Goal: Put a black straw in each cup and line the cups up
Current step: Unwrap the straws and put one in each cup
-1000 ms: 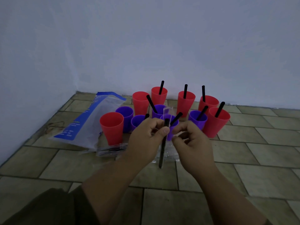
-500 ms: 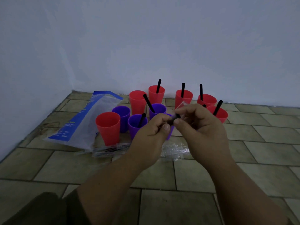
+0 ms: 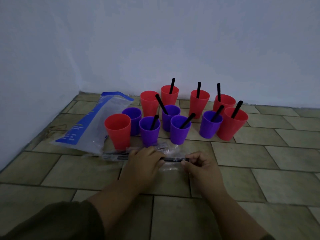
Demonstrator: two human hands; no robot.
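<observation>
Several red and purple cups stand clustered on the tiled floor near the wall. Most hold a black straw. The front-left red cup (image 3: 118, 130), the purple cup behind it (image 3: 132, 118) and the red cup further back (image 3: 149, 103) show no straw. Low over the floor in front of the cups, my left hand (image 3: 144, 163) and my right hand (image 3: 200, 164) hold one wrapped black straw (image 3: 174, 159) level between them, each pinching an end. Its clear wrapper is still around it.
A blue and clear plastic bag (image 3: 91, 125) lies on the floor left of the cups. Clear wrappers with more black straws (image 3: 121, 154) lie just left of my left hand. White walls meet in a corner at the back left.
Both hands dropped from in front of the cups down to just above the floor. The straw turned from upright to level, and my hands moved apart along it.
</observation>
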